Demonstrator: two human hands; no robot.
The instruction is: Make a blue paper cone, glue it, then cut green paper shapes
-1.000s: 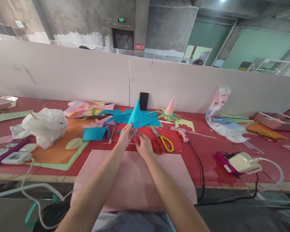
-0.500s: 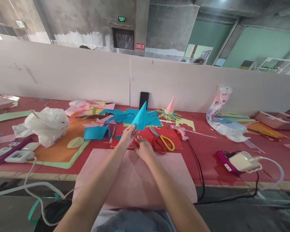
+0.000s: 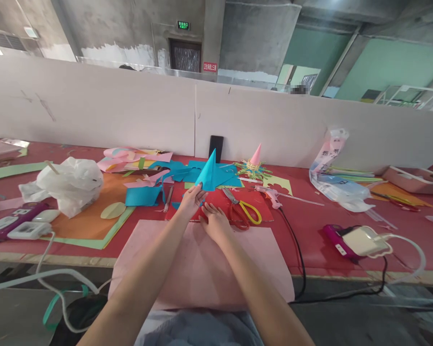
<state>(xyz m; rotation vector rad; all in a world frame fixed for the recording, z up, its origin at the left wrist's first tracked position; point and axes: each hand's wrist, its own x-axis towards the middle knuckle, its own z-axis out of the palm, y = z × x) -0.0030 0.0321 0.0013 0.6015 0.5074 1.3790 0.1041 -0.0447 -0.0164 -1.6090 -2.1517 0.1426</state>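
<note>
My left hand (image 3: 191,201) pinches the bottom of a blue paper cone (image 3: 207,173) and holds it upright, tip up, over the red table. My right hand (image 3: 216,223) lies beside it on a red paper sheet (image 3: 260,209), fingers curled down; what is under them is hidden. A large pink sheet (image 3: 202,269) lies below both forearms and hangs over the table's near edge. Red and yellow scissors (image 3: 242,209) lie just right of my right hand.
Blue and pink paper scraps (image 3: 144,185) and a white plastic bag (image 3: 70,182) lie to the left. A glue gun (image 3: 272,196), a small pink cone craft (image 3: 253,163), a phone (image 3: 215,146), power strips (image 3: 12,226) and a charger (image 3: 361,240) sit around. A white partition (image 3: 130,110) backs the table.
The blue cone shrank and tilted as my left hand turned it, then stood upright again. My right hand shifted slightly toward me on the red sheet.
</note>
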